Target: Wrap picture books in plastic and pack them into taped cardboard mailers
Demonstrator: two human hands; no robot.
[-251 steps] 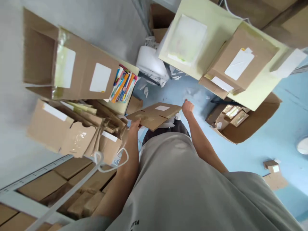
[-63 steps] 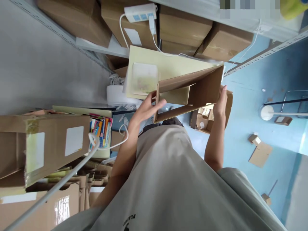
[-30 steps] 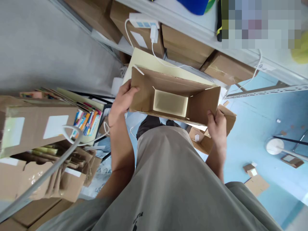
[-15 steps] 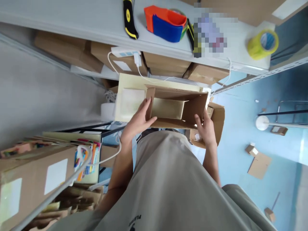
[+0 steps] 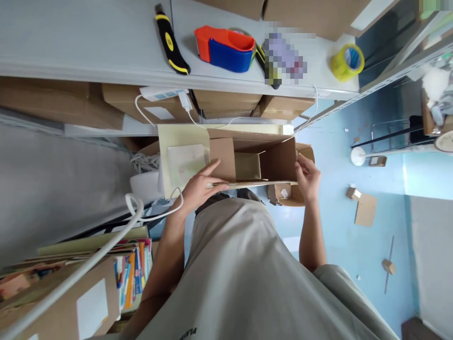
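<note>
An open cardboard box (image 5: pixel 278 158) stands before my body, its inside facing up. Its left flap (image 5: pixel 222 158) is folded inward over part of the opening. My left hand (image 5: pixel 200 186) lies at that flap and the near left corner, fingers stretched and spread. At the opposite end, my right hand (image 5: pixel 308 174) has bent fingers and thumb pinched at the box's right edge; a flap there is mostly hidden by the hand. Beneath the box is a pale yellow board (image 5: pixel 164 146), with a whitish sheet (image 5: pixel 186 163) on it to the left.
The grey shelf (image 5: pixel 116 42) beyond holds a utility knife (image 5: pixel 171 43), an orange-and-blue tape dispenser (image 5: pixel 226 49) and a yellow tape roll (image 5: pixel 347 62). A power strip (image 5: pixel 163 93) hangs below. A white pole (image 5: pixel 78 264) crosses the left side, near books (image 5: pixel 132 274).
The box's left flap has gone from upright to folded inward, my left hand at it. My right hand has moved from the near right corner up to the right edge. The view has shifted.
</note>
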